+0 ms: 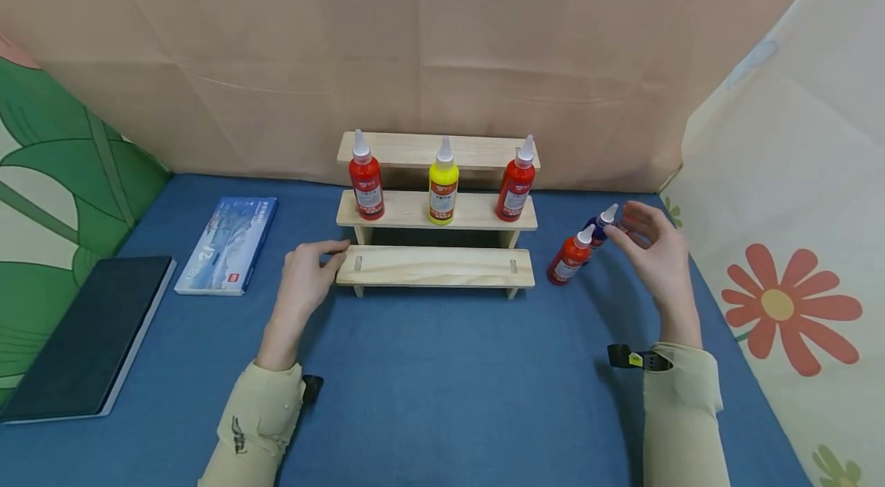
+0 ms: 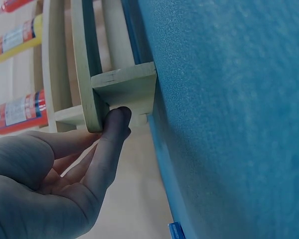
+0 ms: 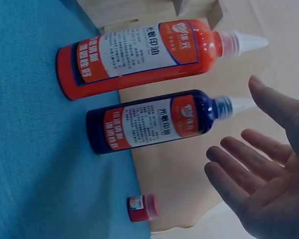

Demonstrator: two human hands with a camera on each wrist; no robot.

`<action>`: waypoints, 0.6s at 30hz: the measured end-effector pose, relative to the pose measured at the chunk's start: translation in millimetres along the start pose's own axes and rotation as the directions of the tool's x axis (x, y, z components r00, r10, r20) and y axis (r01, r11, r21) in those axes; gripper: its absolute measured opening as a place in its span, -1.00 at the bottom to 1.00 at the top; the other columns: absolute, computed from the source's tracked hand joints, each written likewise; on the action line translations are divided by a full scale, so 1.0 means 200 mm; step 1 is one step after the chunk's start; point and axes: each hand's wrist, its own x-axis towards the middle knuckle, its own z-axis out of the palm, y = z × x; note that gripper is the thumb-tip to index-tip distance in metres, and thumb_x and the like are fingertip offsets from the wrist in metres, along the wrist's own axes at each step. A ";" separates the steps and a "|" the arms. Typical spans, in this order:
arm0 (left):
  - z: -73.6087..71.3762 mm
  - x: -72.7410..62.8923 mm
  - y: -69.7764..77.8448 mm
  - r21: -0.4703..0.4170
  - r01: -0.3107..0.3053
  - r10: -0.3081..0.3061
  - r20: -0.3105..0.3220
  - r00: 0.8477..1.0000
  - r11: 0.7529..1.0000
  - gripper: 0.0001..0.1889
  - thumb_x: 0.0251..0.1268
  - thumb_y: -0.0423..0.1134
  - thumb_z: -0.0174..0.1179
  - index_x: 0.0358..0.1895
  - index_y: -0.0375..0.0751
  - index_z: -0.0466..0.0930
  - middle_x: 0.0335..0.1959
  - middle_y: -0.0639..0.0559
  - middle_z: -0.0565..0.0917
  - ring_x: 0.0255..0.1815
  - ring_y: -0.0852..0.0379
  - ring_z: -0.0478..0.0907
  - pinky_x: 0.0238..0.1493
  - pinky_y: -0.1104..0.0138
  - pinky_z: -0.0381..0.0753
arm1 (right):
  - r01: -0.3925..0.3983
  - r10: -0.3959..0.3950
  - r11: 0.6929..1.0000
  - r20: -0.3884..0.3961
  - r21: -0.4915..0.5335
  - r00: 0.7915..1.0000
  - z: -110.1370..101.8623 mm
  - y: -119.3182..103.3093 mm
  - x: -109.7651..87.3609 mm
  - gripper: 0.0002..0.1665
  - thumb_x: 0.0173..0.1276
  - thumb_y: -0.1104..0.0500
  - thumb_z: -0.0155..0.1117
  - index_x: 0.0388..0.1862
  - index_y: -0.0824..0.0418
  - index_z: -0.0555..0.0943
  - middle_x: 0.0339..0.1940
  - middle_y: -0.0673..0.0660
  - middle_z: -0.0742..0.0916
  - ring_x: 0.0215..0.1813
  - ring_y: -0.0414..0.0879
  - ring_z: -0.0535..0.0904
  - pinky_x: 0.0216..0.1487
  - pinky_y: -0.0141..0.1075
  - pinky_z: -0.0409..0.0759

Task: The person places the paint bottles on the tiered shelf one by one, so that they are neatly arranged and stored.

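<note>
My left hand (image 1: 307, 276) pinches the left end of the lowest step of a three-tier wooden display stand (image 1: 435, 266), and the left wrist view shows fingertips under the board. On the middle step stand a red ink bottle (image 1: 366, 178) at the left, a yellow one (image 1: 443, 183) in the centre and another red one (image 1: 515, 181) at the right. To the right of the stand, my right hand (image 1: 653, 249) hovers with fingers apart by the white nozzle of a dark blue ink bottle (image 3: 149, 122). A red ink bottle (image 3: 139, 57) stands close beside the blue one.
A small red jar (image 3: 142, 208) sits beyond the blue bottle in the right wrist view. On the left of the blue cloth (image 1: 429, 387) lie a blue-and-white box (image 1: 224, 245) and a dark notebook (image 1: 83, 333). A beige sheet (image 1: 415, 34) hangs behind the stand.
</note>
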 end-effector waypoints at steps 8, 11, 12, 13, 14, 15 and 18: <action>0.00 0.00 0.00 0.002 -0.010 0.010 -0.007 1.000 1.000 -0.72 0.57 -0.46 0.22 0.21 -0.46 0.73 0.09 -0.44 0.71 -0.75 0.14 0.22 -0.65 0.35 0.19 | 0.005 -0.006 1.000 0.130 0.012 0.992 0.02 0.08 0.03 -0.15 0.58 -0.03 0.39 0.68 0.24 0.30 0.55 0.34 0.50 0.53 0.31 0.41 0.43 0.24 0.41; 0.00 0.00 -0.01 0.002 -0.009 0.009 -0.006 1.000 1.000 -0.72 0.57 -0.46 0.22 0.22 -0.45 0.73 0.09 -0.44 0.71 -0.75 0.14 0.20 -0.64 0.35 0.18 | 0.002 -0.005 1.000 0.160 0.017 0.987 0.03 0.10 0.03 -0.12 0.58 -0.01 0.40 0.70 0.25 0.27 0.54 0.38 0.50 0.53 0.34 0.41 0.43 0.25 0.39; 0.00 0.00 -0.01 0.002 -0.008 0.008 -0.005 1.000 1.000 -0.72 0.57 -0.46 0.21 0.22 -0.45 0.73 0.09 -0.44 0.71 -0.75 0.14 0.19 -0.64 0.35 0.18 | 0.003 -0.006 1.000 0.168 0.016 0.986 0.04 0.10 0.04 -0.12 0.58 0.00 0.40 0.70 0.26 0.27 0.53 0.39 0.50 0.53 0.35 0.41 0.44 0.26 0.39; 0.00 0.00 -0.01 0.001 -0.006 0.006 -0.003 1.000 1.000 -0.71 0.57 -0.46 0.21 0.22 -0.45 0.73 0.08 -0.43 0.71 -0.75 0.14 0.19 -0.64 0.35 0.17 | 0.007 -0.010 1.000 0.175 0.014 0.985 0.04 0.10 0.04 -0.12 0.58 0.02 0.40 0.69 0.28 0.27 0.53 0.41 0.50 0.52 0.36 0.41 0.43 0.27 0.38; 0.00 0.00 -0.01 0.000 -0.005 0.005 -0.001 1.000 1.000 -0.71 0.58 -0.46 0.21 0.23 -0.45 0.72 0.08 -0.43 0.71 -0.76 0.14 0.19 -0.64 0.35 0.17 | 0.010 -0.011 1.000 0.181 0.009 0.983 0.04 0.10 0.04 -0.12 0.58 0.03 0.40 0.69 0.30 0.27 0.52 0.42 0.50 0.52 0.37 0.41 0.43 0.27 0.38; 0.00 0.00 -0.01 -0.002 -0.004 0.004 0.002 1.000 1.000 -0.71 0.58 -0.45 0.21 0.23 -0.45 0.72 0.09 -0.44 0.71 -0.76 0.13 0.18 -0.64 0.35 0.17 | 0.012 -0.013 1.000 0.187 0.005 0.982 0.05 0.11 0.04 -0.13 0.58 0.04 0.40 0.68 0.32 0.27 0.51 0.44 0.50 0.52 0.38 0.41 0.43 0.27 0.38; 0.00 0.00 0.00 -0.004 0.000 0.000 0.004 1.000 1.000 -0.71 0.58 -0.44 0.21 0.24 -0.45 0.72 0.08 -0.44 0.70 -0.76 0.13 0.17 -0.64 0.34 0.16 | 0.025 -0.023 1.000 0.198 -0.011 0.980 0.06 0.11 0.04 -0.19 0.59 0.09 0.39 0.65 0.36 0.31 0.48 0.47 0.51 0.50 0.41 0.42 0.42 0.29 0.38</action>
